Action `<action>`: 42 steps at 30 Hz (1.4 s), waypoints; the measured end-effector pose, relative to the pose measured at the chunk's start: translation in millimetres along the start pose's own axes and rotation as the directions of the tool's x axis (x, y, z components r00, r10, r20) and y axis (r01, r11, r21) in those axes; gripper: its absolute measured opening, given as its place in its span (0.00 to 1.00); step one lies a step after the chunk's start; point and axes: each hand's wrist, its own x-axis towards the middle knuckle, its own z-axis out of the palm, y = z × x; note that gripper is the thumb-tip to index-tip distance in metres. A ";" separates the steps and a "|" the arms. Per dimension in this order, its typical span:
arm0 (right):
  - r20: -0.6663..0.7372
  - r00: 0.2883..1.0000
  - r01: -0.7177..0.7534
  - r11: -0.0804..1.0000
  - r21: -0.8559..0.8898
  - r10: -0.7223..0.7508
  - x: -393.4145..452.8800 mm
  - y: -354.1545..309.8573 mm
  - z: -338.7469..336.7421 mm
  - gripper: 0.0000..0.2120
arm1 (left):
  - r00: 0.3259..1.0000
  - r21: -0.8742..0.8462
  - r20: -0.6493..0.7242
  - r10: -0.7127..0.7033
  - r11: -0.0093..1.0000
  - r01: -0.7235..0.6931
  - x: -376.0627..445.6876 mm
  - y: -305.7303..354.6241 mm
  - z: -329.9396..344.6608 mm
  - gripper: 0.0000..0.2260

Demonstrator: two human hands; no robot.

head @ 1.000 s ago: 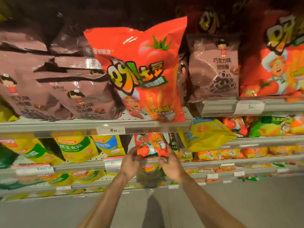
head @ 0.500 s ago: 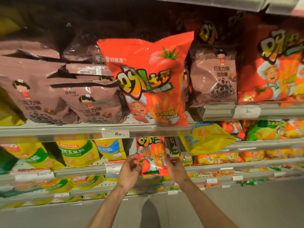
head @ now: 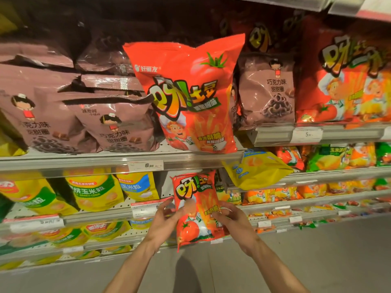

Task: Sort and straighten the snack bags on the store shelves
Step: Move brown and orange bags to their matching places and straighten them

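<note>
A small red tomato-flavour snack bag (head: pixel 195 208) hangs upright in front of the lower shelves, held from both sides. My left hand (head: pixel 164 222) grips its left edge and my right hand (head: pixel 232 223) grips its right edge, fingers across the front. Above it a large red bag of the same snack (head: pixel 190 96) stands tilted on the upper shelf (head: pixel 84 160), among brown chocolate-ring bags (head: pixel 114 121). More large red bags (head: pixel 349 81) stand at the far right.
A brown bag (head: pixel 268 92) stands right of the large red one. A yellow bag (head: pixel 256 170) leans off the shelf edge below it. Yellow corn-snack bags (head: pixel 93 191) fill the lower left shelf. Small orange and green packs (head: pixel 328 157) line the right shelves. Grey floor lies below.
Both hands have drawn the small red bag out from the lower shelf and lifted it, so more of it shows. The camera has tilted upward.
</note>
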 end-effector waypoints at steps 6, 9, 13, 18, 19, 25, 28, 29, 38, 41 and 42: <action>0.154 0.988 -0.005 0.998 -0.067 0.016 -31.5 -3.3 -16.1 0.22 | 0.996 0.013 0.086 -0.018 1.000 0.017 -13.3 -2.2 4.1 0.22; 0.201 0.979 -0.002 0.989 -0.151 0.033 -41.0 -9.9 -23.9 0.22 | 0.993 0.020 0.120 0.018 1.000 -0.021 -23.3 -2.9 6.1 0.20; 0.191 0.981 0.008 0.986 -0.167 0.025 -43.8 -13.0 -31.0 0.18 | 0.984 0.070 0.152 0.093 0.992 -0.105 -37.5 0.8 10.2 0.26; 0.206 0.979 0.048 0.978 -0.201 -0.006 -44.5 -23.2 -48.6 0.18 | 0.973 0.117 0.137 0.184 0.973 -0.200 -58.0 17.6 23.7 0.30; 0.214 0.977 0.066 0.977 -0.205 -0.021 -44.9 -26.5 -53.9 0.18 | 0.971 0.108 0.133 0.197 0.971 -0.212 -62.1 22.1 27.9 0.30; 0.295 0.947 0.196 0.958 -0.208 -0.130 -40.9 -45.3 -93.1 0.14 | 0.949 0.086 0.108 0.295 0.948 -0.305 -83.0 41.3 63.5 0.32; 0.318 0.930 0.256 0.947 -0.195 -0.186 -37.9 -54.2 -115.1 0.15 | 0.942 0.094 0.073 0.328 0.938 -0.334 -91.8 46.9 89.3 0.33; 0.332 0.923 0.273 0.939 -0.209 -0.195 -38.5 -58.2 -123.9 0.16 | 0.939 0.104 0.066 0.338 0.933 -0.343 -94.8 48.9 98.0 0.34; 0.351 0.907 0.304 0.937 -0.169 -0.231 -29.8 -86.3 -190.7 0.16 | 0.928 0.144 -0.004 0.372 0.919 -0.367 -99.2 65.2 170.1 0.32; 0.461 0.870 0.305 0.925 -0.225 -0.175 -24.3 -91.1 -211.3 0.13 | 0.921 0.123 -0.037 0.388 0.916 -0.381 -98.5 68.6 178.6 0.27; 0.450 0.878 0.289 0.931 -0.221 -0.166 -18.9 -89.8 -219.1 0.14 | 0.919 0.116 -0.045 0.392 0.915 -0.385 -98.9 69.7 178.9 0.26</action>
